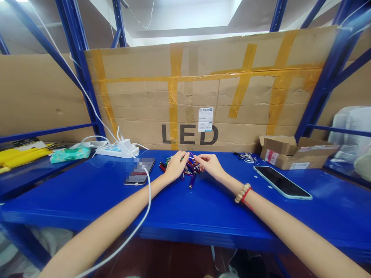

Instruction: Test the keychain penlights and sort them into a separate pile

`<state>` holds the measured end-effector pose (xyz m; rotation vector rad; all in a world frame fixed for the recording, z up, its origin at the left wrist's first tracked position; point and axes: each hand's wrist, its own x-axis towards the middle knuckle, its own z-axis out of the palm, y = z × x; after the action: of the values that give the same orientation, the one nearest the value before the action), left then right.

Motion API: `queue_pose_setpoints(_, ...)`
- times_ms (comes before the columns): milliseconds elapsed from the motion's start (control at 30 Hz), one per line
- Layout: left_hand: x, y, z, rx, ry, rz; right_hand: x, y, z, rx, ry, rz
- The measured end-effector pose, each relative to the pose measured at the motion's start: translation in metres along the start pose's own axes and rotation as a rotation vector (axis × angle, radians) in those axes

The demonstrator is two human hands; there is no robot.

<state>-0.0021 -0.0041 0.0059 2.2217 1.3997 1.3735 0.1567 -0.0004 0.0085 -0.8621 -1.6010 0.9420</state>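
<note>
Small purple piece (pixel 191 155), held between fingertips at a loose pile of small metallic parts (pixel 189 168), near the middle of the blue table (pixel 220 208). Pinched between thumb and index finger of the right hand (pixel 210 164). Met from nine o'clock by the left hand (pixel 176 166), with fingers bent close against it; cannot tell whether clasped there, with much hidden behind the knuckles. For clean work at this size, best to rest both wrists low, hold with the pads rather than the nails, steady with one side and move only the other. Avoid squeezing hard on so smooth-looking a surface. Mind the neighbours: at six o'clock, a purple cylinder (pixel 192 180), likely to roll if nudged; at eight, red pieces (pixel 162 166) beside the left palm. Farther out at eight, a lit phone (pixel 146 170); in front of the left forearm, a white cable (pixel 150 193), best not dragged across the pile. Between nine and ten, a power strip (pixel 116 150). At three, small silvery parts (pixel 248 157), then an open carton (pixel 284 161). At four, a second phone (pixel 282 182). At twelve, a cardboard panel (pixel 130 104) marked LED.
</note>
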Motion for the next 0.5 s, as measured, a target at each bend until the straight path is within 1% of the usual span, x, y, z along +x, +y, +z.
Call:
queue_pose_setpoints(133,0.000,0.001,-0.001,0.047,0.010,-0.029,0.002,0.005,-0.001,-0.029,-0.005,-0.025)
queue_pose_setpoints(300,-0.001,0.002,-0.003,0.091,0.005,-0.022,0.006,0.012,-0.005,-0.088,-0.019,-0.080)
queue_pose_setpoints(400,0.000,0.001,-0.003,0.108,-0.011,-0.006,0.006,0.015,-0.007,-0.158,-0.028,-0.144)
queue_pose_setpoints(500,0.001,-0.001,-0.003,0.120,-0.046,0.021,0.004,0.017,-0.008,-0.272,-0.060,-0.254)
